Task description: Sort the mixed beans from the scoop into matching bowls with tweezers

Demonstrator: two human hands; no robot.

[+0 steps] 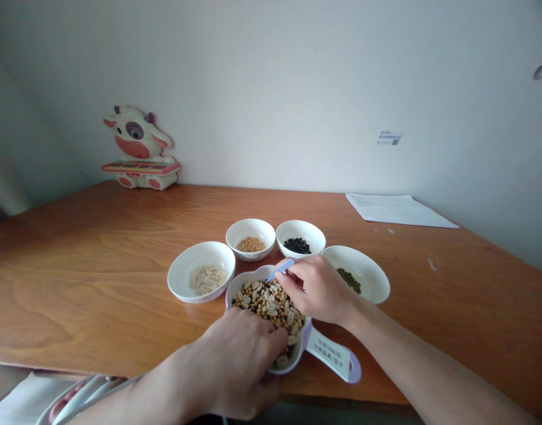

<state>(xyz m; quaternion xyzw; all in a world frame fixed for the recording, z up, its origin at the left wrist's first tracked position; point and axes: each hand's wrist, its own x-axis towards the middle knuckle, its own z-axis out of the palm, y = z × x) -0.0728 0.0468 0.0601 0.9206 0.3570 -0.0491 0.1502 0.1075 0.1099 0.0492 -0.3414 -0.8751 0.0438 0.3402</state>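
Observation:
A scalloped white pan-shaped bowl [309,339] with a lilac rim and a labelled handle sits near the table's front edge. It is full of mixed peanuts, yellow beans and dark beans [271,304]. My left hand [235,354] is closed over its near left rim, thumb over the beans and the other fingertips hidden. Above the bowl's far side, my right hand [317,286] pinches light purple tweezers [282,268], only partly visible, their tip down at the beans. Around the far side stand bowls of peanuts [180,277], yellow beans [250,256], black beans [315,233] and green beans [377,283].
A cow-shaped toy keyboard [140,153] stands at the back left of the wooden table [98,283]. White paper sheets [398,209] lie at the back right, by the wall. Below the table's front left edge are some pale items [76,398].

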